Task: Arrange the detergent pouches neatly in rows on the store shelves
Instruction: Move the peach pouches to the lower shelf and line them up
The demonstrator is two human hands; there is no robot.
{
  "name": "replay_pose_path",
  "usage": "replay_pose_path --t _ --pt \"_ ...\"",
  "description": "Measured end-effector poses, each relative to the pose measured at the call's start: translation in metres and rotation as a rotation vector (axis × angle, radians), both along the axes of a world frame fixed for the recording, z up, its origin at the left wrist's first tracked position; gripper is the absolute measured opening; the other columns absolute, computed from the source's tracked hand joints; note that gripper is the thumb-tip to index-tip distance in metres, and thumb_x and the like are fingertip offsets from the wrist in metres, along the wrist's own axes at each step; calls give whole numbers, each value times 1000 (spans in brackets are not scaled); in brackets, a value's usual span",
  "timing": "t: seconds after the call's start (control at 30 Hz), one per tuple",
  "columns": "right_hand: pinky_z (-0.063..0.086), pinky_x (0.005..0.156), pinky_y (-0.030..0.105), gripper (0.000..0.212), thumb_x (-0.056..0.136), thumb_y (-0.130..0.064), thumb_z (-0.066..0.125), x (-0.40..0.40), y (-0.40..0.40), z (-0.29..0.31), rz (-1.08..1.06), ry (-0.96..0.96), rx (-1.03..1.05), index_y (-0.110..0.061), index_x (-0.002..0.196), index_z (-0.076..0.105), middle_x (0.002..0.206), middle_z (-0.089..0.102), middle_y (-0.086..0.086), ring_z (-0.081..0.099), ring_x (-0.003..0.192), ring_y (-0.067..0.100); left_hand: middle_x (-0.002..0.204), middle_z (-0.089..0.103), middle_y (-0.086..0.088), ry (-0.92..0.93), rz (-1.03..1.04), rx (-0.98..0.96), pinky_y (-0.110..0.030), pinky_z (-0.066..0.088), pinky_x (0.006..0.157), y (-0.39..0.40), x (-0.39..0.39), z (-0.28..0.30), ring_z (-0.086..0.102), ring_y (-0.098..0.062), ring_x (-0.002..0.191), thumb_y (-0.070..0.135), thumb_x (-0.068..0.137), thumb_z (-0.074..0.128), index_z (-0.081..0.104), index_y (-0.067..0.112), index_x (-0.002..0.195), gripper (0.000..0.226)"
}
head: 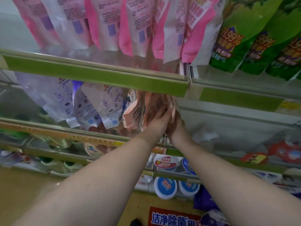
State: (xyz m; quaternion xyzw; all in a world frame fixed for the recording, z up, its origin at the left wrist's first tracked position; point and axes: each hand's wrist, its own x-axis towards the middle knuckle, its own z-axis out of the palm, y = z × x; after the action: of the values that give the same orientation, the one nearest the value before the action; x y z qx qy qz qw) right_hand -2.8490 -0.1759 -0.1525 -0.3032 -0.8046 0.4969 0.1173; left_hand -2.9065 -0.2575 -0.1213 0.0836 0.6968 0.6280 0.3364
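Peach-orange plastic detergent pouches (156, 103) on middle shelf (97, 129), just under green shelf edge strip (97, 74); pressed flat-fingered by left hand (157, 123). Right hand (176, 128) at 3 o'clock: finger state cannot be told.

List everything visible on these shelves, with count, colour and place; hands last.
Pink-and-white pouches: about seven, top shelf, left and centre.
Green pouches: at least three, top shelf, right.
Lilac-white pouches: several, leaning, middle shelf, left.
Peach pouches: a few, middle shelf, centre.
Round tubs: about four, blue or red lids, lower shelves.
Shelf rails: green.
Left hand: flat against the peach pouches.
Right hand: behind the left, grip unclear.
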Motion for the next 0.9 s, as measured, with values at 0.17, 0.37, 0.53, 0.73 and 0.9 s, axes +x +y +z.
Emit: replay_pose_path --t 0.17,0.37,0.53,0.73,0.9 --pt "51 105 47 68 85 -48 65 8 0 1 46 15 5 -40 147 38 138 61 0 62 123 20 146 57 -6 61 -40 -13 -41 38 116 -8 1 1 51 -27 135 63 81 57 55 36 141 66" --pt "55 99 48 86 70 -63 63 14 14 -7 -13 -73 62 -41 148 38 136 60 12 64 117 30 85 64 -1 400 -128 -316 -28 42 72 -36 8 -20 60 -23 83 28 98 50 64 23 93 16" --pt "55 98 54 80 66 -72 55 19 16 -21 -68 -133 92 -84 133 11 131 60 11 66 110 36 100 67 -10 470 -184 -507 -31 42 77 -56 4 -29 57 -28 87 33 99 49 65 17 114 27" --pt "56 97 49 58 68 -63 60 13 19 -20 -63 -119 45 -52 124 48 127 69 -1 67 113 27 125 65 -15 377 -213 -487 -29 39 86 -47 5 -27 60 -35 115 32 99 54 55 18 138 41" --pt "56 98 50 64 76 -44 65 7 29 -22 -21 -145 24 -40 138 51 130 65 6 66 113 30 138 61 -12 380 -233 -499 -35 44 97 -41 1 -28 59 -32 123 30 99 54 45 24 150 52"
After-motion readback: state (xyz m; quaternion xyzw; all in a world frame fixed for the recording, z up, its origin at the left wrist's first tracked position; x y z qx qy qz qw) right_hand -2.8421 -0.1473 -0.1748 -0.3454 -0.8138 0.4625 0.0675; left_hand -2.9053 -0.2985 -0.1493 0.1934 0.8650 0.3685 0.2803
